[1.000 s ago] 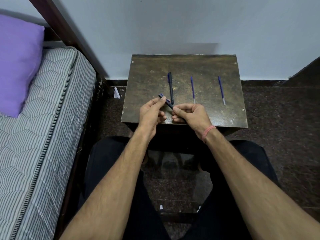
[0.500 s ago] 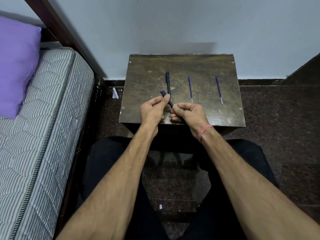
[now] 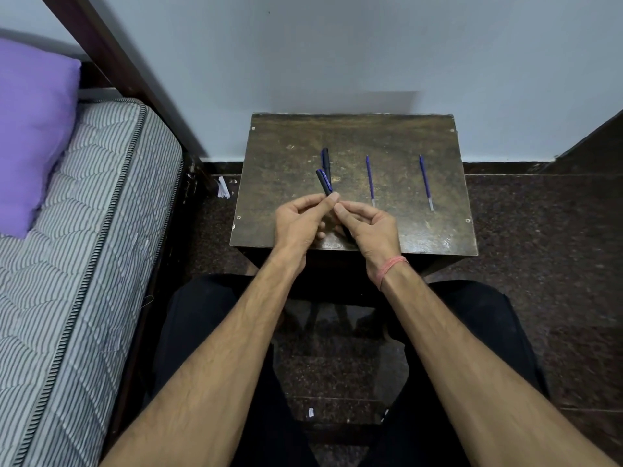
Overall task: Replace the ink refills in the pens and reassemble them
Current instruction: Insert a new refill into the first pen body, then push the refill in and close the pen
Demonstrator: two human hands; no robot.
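The pen [image 3: 324, 182], held at mid-frame over the table [image 3: 438, 230], now tips steeper than a second ago, its free end pointing up the frame. Both the left hand [image 3: 300, 220] and the right hand [image 3: 369, 225] pinch it, closer together, probably twisting it open. Two refills [image 3: 370, 180] wait to its right.

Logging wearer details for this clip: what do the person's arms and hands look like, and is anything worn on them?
Both forearms are bare, with no sleeves in view. The left hand wears nothing: no glove, ring or watch shows. The right hand is also ungloved; a thin pinkish-red thread band circles its wrist. Dark trousers cover the lap below the arms.
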